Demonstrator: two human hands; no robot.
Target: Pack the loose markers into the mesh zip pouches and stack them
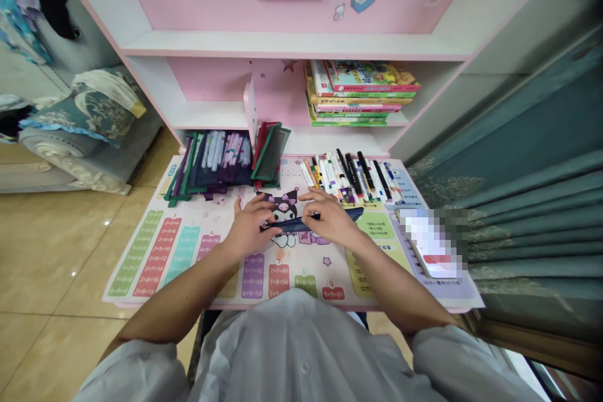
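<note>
A dark blue flat pouch [293,225] lies edge-on between my two hands above the middle of the desk mat. My left hand [252,225] pinches its left end, thumb and fingers closed on it. Closed on the pouch farther right is my right hand [327,217], and the pouch's right end sticks out past it. Whether something is inside the pouch I cannot tell. Beyond my right hand lies a spread row of markers and pens [351,177], white, black and orange. Several mesh pouches with pens [219,160] are piled beyond my left hand.
Green and red pouches [271,154] lean beside the pile. A lit phone [428,245] rests at the desk's right side. Stacked books [360,97] fill part of the pink shelf [292,44]. A teal curtain [532,182] hangs on the right. A printed mat [221,282] covers the desk.
</note>
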